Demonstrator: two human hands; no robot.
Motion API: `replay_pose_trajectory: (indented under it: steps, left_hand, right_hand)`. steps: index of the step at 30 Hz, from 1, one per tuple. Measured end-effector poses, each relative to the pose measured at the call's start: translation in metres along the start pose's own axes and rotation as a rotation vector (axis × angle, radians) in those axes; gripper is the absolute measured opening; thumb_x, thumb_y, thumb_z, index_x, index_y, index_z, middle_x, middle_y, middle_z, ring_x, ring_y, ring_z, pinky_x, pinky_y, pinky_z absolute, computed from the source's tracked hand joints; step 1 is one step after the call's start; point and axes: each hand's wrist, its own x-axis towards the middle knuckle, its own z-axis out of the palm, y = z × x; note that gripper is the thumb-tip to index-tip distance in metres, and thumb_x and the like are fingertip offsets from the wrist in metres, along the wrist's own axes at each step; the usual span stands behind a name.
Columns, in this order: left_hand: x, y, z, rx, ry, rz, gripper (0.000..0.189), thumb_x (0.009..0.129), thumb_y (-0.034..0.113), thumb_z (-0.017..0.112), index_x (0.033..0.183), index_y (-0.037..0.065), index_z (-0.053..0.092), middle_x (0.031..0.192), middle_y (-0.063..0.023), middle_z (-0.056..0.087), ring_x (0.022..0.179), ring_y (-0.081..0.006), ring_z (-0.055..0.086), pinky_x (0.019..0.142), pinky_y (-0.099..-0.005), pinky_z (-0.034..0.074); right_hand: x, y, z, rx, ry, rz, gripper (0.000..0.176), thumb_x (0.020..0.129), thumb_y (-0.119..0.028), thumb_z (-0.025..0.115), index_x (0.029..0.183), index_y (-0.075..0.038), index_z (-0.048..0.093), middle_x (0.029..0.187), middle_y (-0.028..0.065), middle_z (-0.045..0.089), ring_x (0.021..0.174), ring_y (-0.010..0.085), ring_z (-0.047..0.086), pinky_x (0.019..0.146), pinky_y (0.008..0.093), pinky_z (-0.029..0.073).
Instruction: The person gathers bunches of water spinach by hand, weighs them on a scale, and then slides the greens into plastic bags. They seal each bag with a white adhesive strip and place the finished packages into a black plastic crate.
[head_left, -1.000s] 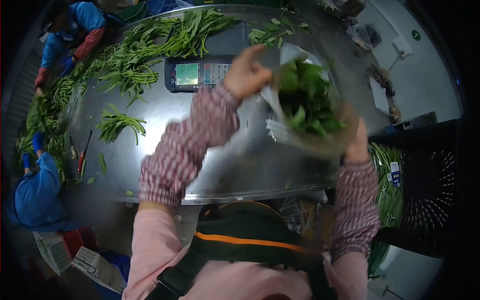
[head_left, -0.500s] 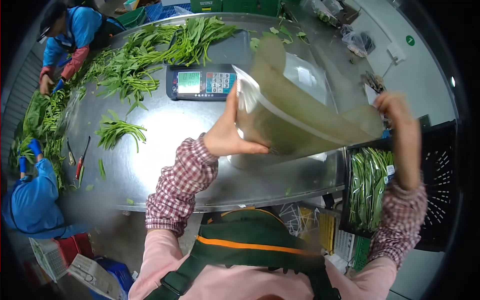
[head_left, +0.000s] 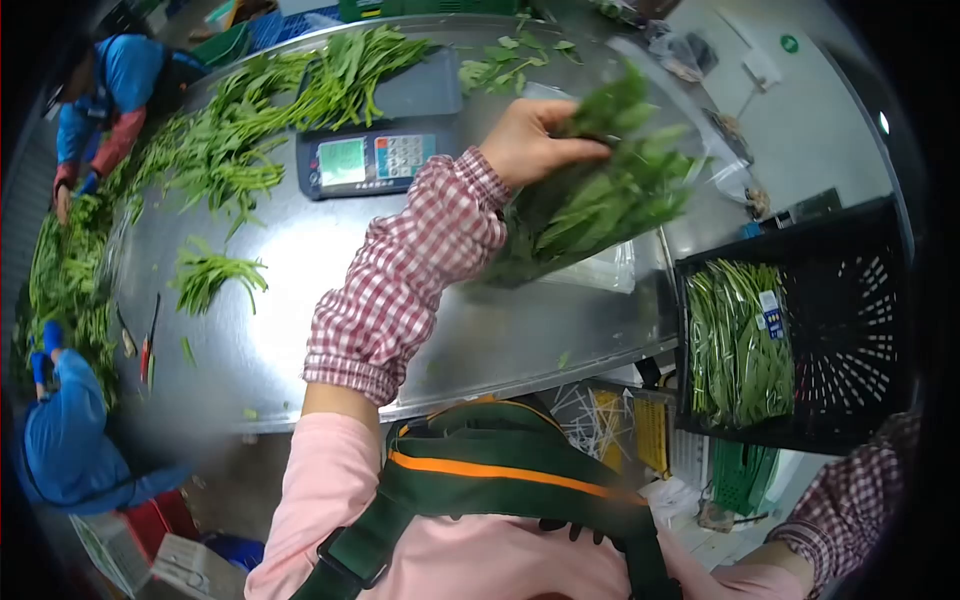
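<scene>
My left hand point(head_left: 535, 145) is closed on the upper part of a clear plastic bag of leafy greens point(head_left: 615, 205), held above the right side of the metal table. The bag is smeared by motion, and its edge with the table is hard to make out. My right hand is out of view; only its checked sleeve point(head_left: 850, 505) shows at the lower right. A digital scale point(head_left: 375, 160) stands left of my left hand, with loose greens point(head_left: 365, 70) on its tray. Flat clear plastic bags point(head_left: 600, 270) lie under the held bag.
A black crate point(head_left: 840, 330) on the right holds bagged greens point(head_left: 740, 350). A small bunch of stems point(head_left: 215, 275), red-handled scissors point(head_left: 146, 355) and a knife point(head_left: 126, 335) lie on the metal table point(head_left: 350, 260). Two people in blue work at piled greens point(head_left: 75, 255) on the left.
My left hand has moved up and right with the bag, and the leaves in it now show. My right hand has let go of the bag and dropped out of view at the lower right.
</scene>
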Motion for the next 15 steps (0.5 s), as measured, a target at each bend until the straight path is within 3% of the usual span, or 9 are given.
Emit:
replay_pose_trajectory:
  steps: [2,4,5,6,7,8,11,13,15]
  left_hand:
    - [-0.007,0.03,0.019,0.131,-0.238,0.207,0.027,0.073,0.006,0.067,0.099,0.004,0.064,0.09,-0.0079,0.066,0.08,-0.0144,0.062,0.075,-0.026,0.049]
    - [-0.043,0.034,0.034,0.447,-0.527,0.518,0.038,0.068,0.006,0.062,0.105,0.013,0.061,0.107,-0.0086,0.059,0.104,-0.0254,0.053,0.092,-0.0397,0.038]
    - [-0.079,0.023,0.042,0.58,-0.553,0.443,0.042,0.067,0.008,0.061,0.108,0.017,0.059,0.112,-0.0057,0.056,0.113,-0.0236,0.047,0.098,-0.0462,0.03]
    - [-0.117,-0.002,0.047,0.67,-0.547,0.502,0.038,0.068,0.009,0.061,0.105,0.015,0.06,0.109,-0.0048,0.057,0.112,-0.0238,0.048,0.097,-0.0478,0.03]
    - [-0.159,-0.021,0.05,0.656,-0.454,0.393,0.033,0.071,0.011,0.061,0.103,0.014,0.06,0.108,-0.0048,0.057,0.113,-0.0239,0.047,0.098,-0.0466,0.03]
    - [-0.205,-0.046,0.049,0.766,-0.419,0.269,0.029,0.074,0.01,0.059,0.103,0.012,0.06,0.108,-0.0047,0.058,0.113,-0.024,0.048,0.098,-0.0462,0.03]
    - [-0.312,-0.078,0.047,0.747,-0.237,-0.168,0.031,0.074,0.009,0.061,0.105,0.008,0.059,0.102,-0.0093,0.059,0.105,-0.0273,0.052,0.091,-0.0419,0.038]
    - [-0.343,-0.078,0.053,0.623,0.049,-0.568,0.03,0.075,0.014,0.061,0.105,0.007,0.058,0.101,-0.0122,0.06,0.101,-0.03,0.052,0.088,-0.0415,0.039]
    - [-0.345,-0.088,0.06,0.785,0.283,-0.649,0.032,0.079,0.025,0.061,0.101,0.002,0.058,0.096,-0.0168,0.06,0.086,-0.0338,0.056,0.077,-0.0423,0.043]
  right_hand:
    - [0.016,0.016,0.007,-0.01,0.091,0.071,0.032,0.086,-0.015,0.056,0.115,-0.002,0.053,0.11,0.0096,0.057,0.093,0.0153,0.058,0.081,0.0288,0.047]
    - [0.034,0.008,0.04,-0.011,0.082,-0.005,0.032,0.086,-0.015,0.056,0.116,-0.003,0.053,0.111,0.0096,0.057,0.093,0.0145,0.058,0.079,0.0278,0.048]
    - [0.024,-0.016,0.067,0.027,0.064,-0.088,0.032,0.087,-0.016,0.055,0.116,-0.003,0.053,0.112,0.0097,0.057,0.093,0.0141,0.059,0.078,0.0273,0.049]
    - [-0.053,-0.116,0.124,0.709,0.339,-0.226,0.027,0.084,-0.01,0.057,0.111,-0.005,0.059,0.11,0.0084,0.06,0.096,0.0138,0.058,0.083,0.0268,0.045]
    - [-0.068,-0.15,0.151,0.592,0.254,-0.227,0.024,0.079,-0.002,0.057,0.101,-0.009,0.065,0.103,0.0081,0.063,0.103,0.0178,0.055,0.087,0.029,0.042]
    - [-0.075,-0.152,0.209,0.554,0.326,-0.35,0.026,0.078,-0.005,0.06,0.102,-0.013,0.064,0.104,0.0083,0.062,0.098,0.0235,0.056,0.086,0.0318,0.042]
    - [-0.129,-0.167,0.333,0.396,0.162,-0.263,0.031,0.08,-0.015,0.059,0.11,-0.008,0.058,0.107,0.0117,0.059,0.098,0.029,0.054,0.084,0.0346,0.042]
    - [-0.183,-0.177,0.346,0.617,-0.028,0.06,0.039,0.082,-0.021,0.059,0.115,-0.003,0.053,0.108,0.0158,0.058,0.1,0.0305,0.053,0.084,0.0367,0.041]
    - [-0.245,-0.173,0.362,0.953,-0.157,0.429,0.044,0.083,-0.023,0.058,0.118,0.001,0.048,0.106,0.0169,0.059,0.098,0.0285,0.055,0.083,0.0357,0.042]
